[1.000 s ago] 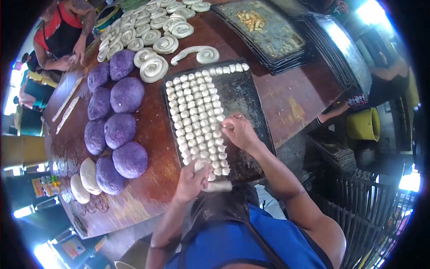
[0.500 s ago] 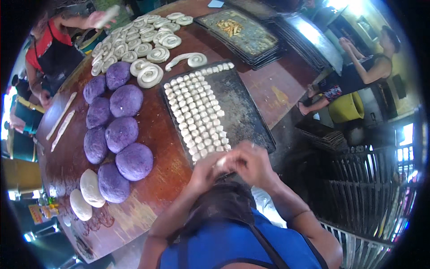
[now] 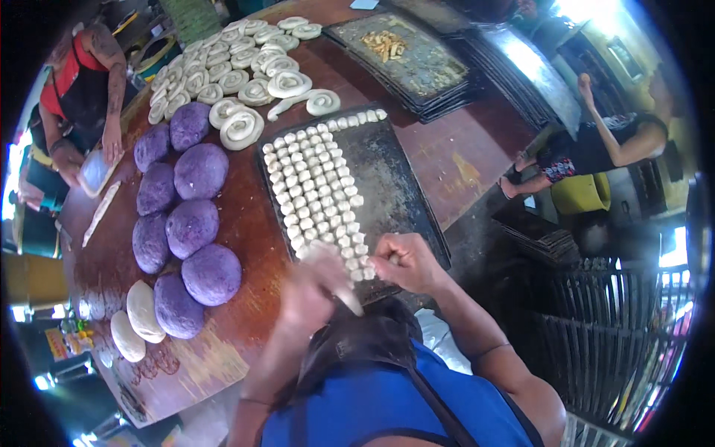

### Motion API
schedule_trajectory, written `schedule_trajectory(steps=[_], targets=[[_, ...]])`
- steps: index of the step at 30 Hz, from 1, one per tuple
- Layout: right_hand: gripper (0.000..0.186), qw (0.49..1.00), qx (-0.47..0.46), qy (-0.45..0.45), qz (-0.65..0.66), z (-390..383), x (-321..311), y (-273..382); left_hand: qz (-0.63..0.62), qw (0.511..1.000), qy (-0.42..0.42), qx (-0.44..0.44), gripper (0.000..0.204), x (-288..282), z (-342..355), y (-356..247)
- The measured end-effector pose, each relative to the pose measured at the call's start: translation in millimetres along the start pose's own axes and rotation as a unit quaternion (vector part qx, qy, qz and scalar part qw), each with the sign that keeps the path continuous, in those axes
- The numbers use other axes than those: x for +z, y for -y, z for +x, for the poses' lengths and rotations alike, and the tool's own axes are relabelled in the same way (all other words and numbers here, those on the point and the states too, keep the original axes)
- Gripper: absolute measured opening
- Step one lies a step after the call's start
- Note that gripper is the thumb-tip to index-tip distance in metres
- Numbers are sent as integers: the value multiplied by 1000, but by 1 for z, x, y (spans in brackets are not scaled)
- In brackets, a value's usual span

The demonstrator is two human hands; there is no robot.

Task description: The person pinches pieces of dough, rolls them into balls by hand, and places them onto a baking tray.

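Note:
A dark baking tray (image 3: pixel 395 186) lies before me, bearing rows of small white dough balls (image 3: pixel 313 179) on its left part and along its far edge. My left hand (image 3: pixel 313 287), smeared by motion, grips a pale dough strip (image 3: pixel 348 296) hanging at the tray's near left. My right hand (image 3: pixel 406 261) is closed in a pinch around a small dough piece (image 3: pixel 394 258) at the near end of the rows. Left of the tray lie several purple dough mounds (image 3: pixel 201 179) and white dough lumps (image 3: pixel 144 311).
Coiled dough (image 3: pixel 238 130) covers the table's far left (image 3: pixel 261 328). Stacked trays (image 3: pixel 432 82) stand at the back right, dough strips (image 3: pixel 101 216) at left. A co-worker (image 3: pixel 82 97) works at the left; another person (image 3: pixel 625 145) sits at the right. A metal rack (image 3: pixel 596 365) stands lower right.
My hands were together at the tray's near edge half a second ago; now my left has moved left, my right sits at the rows. The left co-worker's raised hand has come down to the table.

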State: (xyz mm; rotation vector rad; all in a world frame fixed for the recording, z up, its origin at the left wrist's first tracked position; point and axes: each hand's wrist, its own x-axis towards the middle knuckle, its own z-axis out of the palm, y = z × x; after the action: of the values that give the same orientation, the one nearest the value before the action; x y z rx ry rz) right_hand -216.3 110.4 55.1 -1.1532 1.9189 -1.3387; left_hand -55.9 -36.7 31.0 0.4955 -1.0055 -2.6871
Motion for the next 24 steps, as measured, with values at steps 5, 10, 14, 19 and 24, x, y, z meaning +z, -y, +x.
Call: schedule_trajectory(steps=[5, 10, 14, 19, 24], targets=[[18, 986, -12, -71, -153, 60, 5, -104, 310, 944, -116, 2, 10, 16, 1, 13], [28, 982, 6, -54, -182, 75, 15, -111, -50, 981, -141, 122, 23, -30, 0, 28], [38, 988, 82, -32, -128, 38, 14, -19, 248, 942, -217, 58, 46, -15, 5, 26], [30, 984, -115, 84, -107, -52, 38, 61, 527, 813, 136, 206, 49, -13, -35, 20], [34, 974, -49, -100, -195, -55, 71, 42, 91, 987, 34, -127, 30, -4, -33, 46]])
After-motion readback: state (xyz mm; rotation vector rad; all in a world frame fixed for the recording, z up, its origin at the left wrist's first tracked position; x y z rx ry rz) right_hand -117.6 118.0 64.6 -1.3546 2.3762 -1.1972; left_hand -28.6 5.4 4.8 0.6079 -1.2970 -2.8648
